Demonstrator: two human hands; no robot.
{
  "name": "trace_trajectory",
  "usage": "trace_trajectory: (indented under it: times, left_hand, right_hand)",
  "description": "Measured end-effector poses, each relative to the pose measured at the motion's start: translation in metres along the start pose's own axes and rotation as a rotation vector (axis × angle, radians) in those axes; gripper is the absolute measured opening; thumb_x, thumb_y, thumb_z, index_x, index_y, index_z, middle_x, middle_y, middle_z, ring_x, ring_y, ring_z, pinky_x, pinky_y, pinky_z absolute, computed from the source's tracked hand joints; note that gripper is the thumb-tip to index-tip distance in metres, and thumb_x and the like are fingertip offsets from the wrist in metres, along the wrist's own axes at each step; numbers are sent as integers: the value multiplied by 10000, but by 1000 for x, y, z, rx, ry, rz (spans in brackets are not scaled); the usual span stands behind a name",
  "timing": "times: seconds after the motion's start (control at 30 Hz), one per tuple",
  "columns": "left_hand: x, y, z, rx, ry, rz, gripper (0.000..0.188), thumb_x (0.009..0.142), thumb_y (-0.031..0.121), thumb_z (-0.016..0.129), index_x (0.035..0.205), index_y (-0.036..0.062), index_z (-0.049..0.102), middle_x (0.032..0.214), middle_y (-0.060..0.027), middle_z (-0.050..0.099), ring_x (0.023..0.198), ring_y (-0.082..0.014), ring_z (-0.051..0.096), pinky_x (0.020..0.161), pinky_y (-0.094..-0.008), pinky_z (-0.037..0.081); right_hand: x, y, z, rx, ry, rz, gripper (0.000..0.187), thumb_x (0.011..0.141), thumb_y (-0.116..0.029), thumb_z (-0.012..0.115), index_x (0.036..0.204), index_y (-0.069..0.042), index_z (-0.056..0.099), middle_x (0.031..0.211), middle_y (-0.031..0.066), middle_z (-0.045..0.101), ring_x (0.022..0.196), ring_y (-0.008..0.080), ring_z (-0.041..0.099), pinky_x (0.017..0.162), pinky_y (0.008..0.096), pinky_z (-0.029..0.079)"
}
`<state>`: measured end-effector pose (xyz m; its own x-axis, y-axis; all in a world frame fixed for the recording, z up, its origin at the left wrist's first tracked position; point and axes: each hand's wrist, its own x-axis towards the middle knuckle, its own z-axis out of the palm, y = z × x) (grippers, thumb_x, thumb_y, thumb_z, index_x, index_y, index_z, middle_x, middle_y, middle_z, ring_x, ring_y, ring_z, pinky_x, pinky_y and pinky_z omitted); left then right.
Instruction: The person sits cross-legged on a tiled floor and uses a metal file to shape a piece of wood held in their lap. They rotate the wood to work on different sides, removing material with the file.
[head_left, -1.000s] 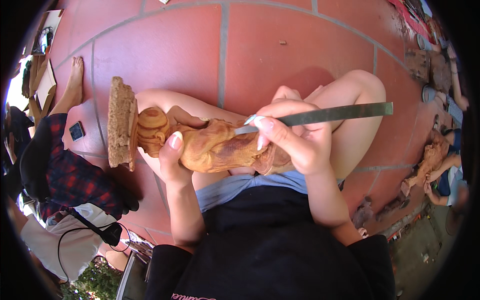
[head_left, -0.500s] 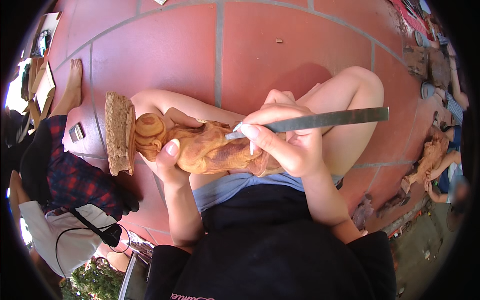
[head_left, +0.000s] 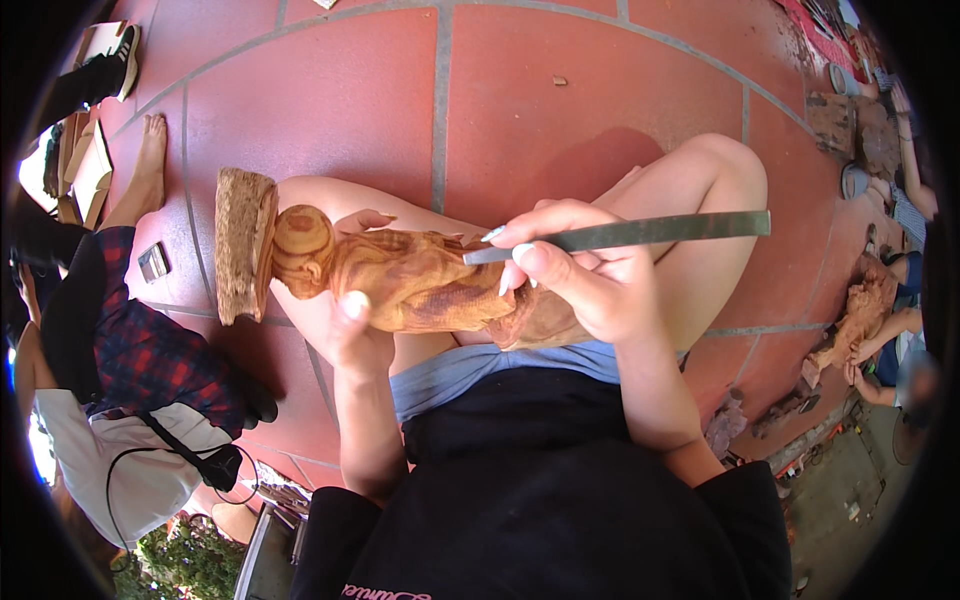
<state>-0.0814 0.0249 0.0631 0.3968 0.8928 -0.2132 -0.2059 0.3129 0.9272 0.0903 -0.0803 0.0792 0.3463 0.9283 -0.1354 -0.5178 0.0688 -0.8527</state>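
Lying sideways across bare knees: a carved wooden figure (head_left: pixel 400 280), golden brown, rounded head pointing to the person's left, rough bark-edged base (head_left: pixel 243 243) standing on edge beyond the head. Cradling the figure from below, the left hand (head_left: pixel 352 325), thumb pressing on top and fingers wrapping behind, apparently steadying it against the pressure of the blade. Gripping a long flat metal chisel (head_left: pixel 640 232), the right hand (head_left: pixel 590 280), fingers curling tightly around the shaft close to the tip, probably for finer control; tip touching the wood at mid-body. Stretching out underneath, red floor tiles (head_left: pixel 330 90) with grey joints. Sitting at far left, another person in a plaid shirt (head_left: pixel 145 350). Resting at far right, a second wooden carving (head_left: pixel 860 320).
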Motion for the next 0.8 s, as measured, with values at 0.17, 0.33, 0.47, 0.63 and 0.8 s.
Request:
trace_trajectory:
  times: [0.17, 0.33, 0.47, 0.63, 0.8]
  left_hand:
    - [-9, 9, 23, -45, -7, -130, 590, 705, 224, 676, 1166, -71, 455, 1049, -211, 597, 974, -292, 610, 920, -398, 467]
    - [-5, 5, 26, -119, -7, -213, 495, 709, 118, 651, 1139, -78, 503, 1063, -226, 618, 997, -297, 609, 933, -394, 462]
    - [2, 0, 13, -123, -103, -264, 535, 668, 82, 674, 1150, -75, 502, 1070, -198, 620, 997, -270, 609, 917, -375, 470]
    - [7, -5, -1, -153, -207, -287, 588, 619, 42, 687, 1160, -68, 486, 1056, -150, 612, 975, -233, 607, 896, -351, 476]
    - [5, -6, 1, -158, -202, -288, 640, 599, 29, 693, 1183, -60, 445, 1051, -129, 594, 962, -216, 602, 859, -337, 487]
  right_hand:
    - [5, -1, 3, -10, -36, 76, 169, 939, -115, 561, 1001, 35, 607, 788, 26, 602, 714, 64, 561, 634, 213, 461]
    - [17, -3, 4, -115, -99, 66, 182, 960, -149, 528, 981, 14, 606, 784, 3, 573, 702, 49, 527, 629, 209, 446]
    - [26, -3, 13, -113, -135, 132, 226, 983, -177, 470, 939, 19, 573, 822, 48, 536, 675, 80, 499, 625, 214, 423]
    - [32, 7, 13, -173, -204, 31, 272, 987, -234, 461, 934, 18, 550, 854, 69, 539, 687, 93, 510, 663, 228, 447]
    - [29, 7, 13, -220, -215, -38, 289, 986, -251, 458, 918, 17, 542, 828, 73, 554, 692, 100, 517, 656, 231, 442]
